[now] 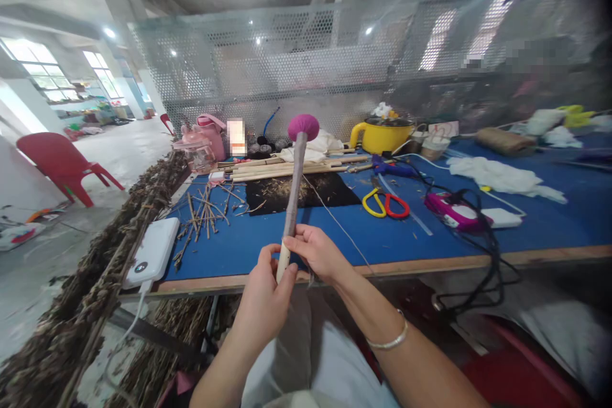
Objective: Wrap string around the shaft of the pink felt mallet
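Between my hands a stick [296, 185] stands tilted upright, wrapped in grey tape-like strip along most of its length, with a round magenta head [304, 128] on top. Its lower end is bare pale wood with small dark marks. My left hand [270, 287] is closed round that bare end. Just above, my right hand [318, 252] pinches the lower edge of the grey wrapping. A thin cord [337, 221] runs slantwise over the table to the right of the stick. On my right wrist is a silver bangle [391, 336].
On the blue table [335, 248] lie a black mat [268, 194] with shavings, pale wooden rods [268, 172], twigs [205, 213], scissors with yellow and red handles [396, 206], and a white power bank [153, 252]. A yellow pot [385, 138] stands behind; black cables [492, 261] hang over the front edge.
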Tool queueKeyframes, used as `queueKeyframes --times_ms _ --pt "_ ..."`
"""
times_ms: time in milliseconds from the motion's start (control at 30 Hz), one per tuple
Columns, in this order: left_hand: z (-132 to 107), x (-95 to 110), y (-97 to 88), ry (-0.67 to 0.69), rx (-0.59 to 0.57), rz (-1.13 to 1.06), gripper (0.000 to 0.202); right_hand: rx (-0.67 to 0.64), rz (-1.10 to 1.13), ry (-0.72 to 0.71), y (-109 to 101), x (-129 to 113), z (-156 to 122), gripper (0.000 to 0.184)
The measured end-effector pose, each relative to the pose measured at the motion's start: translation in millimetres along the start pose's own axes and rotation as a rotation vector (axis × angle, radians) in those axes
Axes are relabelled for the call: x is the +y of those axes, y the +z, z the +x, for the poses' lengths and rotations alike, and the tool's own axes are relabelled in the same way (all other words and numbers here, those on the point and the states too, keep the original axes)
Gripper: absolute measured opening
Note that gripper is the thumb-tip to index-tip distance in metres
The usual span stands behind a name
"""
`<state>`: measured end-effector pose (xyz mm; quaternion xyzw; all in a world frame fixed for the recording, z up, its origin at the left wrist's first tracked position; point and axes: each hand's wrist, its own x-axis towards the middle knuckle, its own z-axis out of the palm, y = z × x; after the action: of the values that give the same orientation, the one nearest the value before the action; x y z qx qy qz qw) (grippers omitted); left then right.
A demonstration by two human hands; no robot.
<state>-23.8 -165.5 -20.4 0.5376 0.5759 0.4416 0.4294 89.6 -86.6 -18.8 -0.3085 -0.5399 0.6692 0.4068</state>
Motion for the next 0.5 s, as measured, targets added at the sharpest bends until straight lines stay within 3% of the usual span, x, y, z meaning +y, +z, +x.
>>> queueKeyframes --times_ms 100,167,233,367,433,500 --pt "-1.5 2.1 0.1 0.077 0.124 0.209 0.030 0.017 -0.048 -0.011 3.0 5.1 3.5 0.032" --pt "-1.3 2.9 -0.1 0.056 0.122 0.127 0.027 0.018 -0.042 -0.008 4.6 5.3 3.6 0.031" --pt "-0.4 3.5 -0.5 -0.025 0.042 -0.085 0.026 -0.010 0.019 0.006 4.7 2.9 1.8 0.032" --pt "1.1 5.4 -4.4 -0.192 -0.255 -0.497 0.028 -0.142 0.136 0.071 0.4 -5.7 -3.3 0.033" --pt "1.2 5.3 -6.8 -0.211 -0.357 -0.578 0.029 -0.190 0.144 0.069 -2.3 -8.8 -4.2 0.032" --pt "0.9 3.6 -7.2 -0.166 -0.351 -0.486 0.028 -0.184 0.113 0.048 -4.0 -9.5 -3.4 0.031"
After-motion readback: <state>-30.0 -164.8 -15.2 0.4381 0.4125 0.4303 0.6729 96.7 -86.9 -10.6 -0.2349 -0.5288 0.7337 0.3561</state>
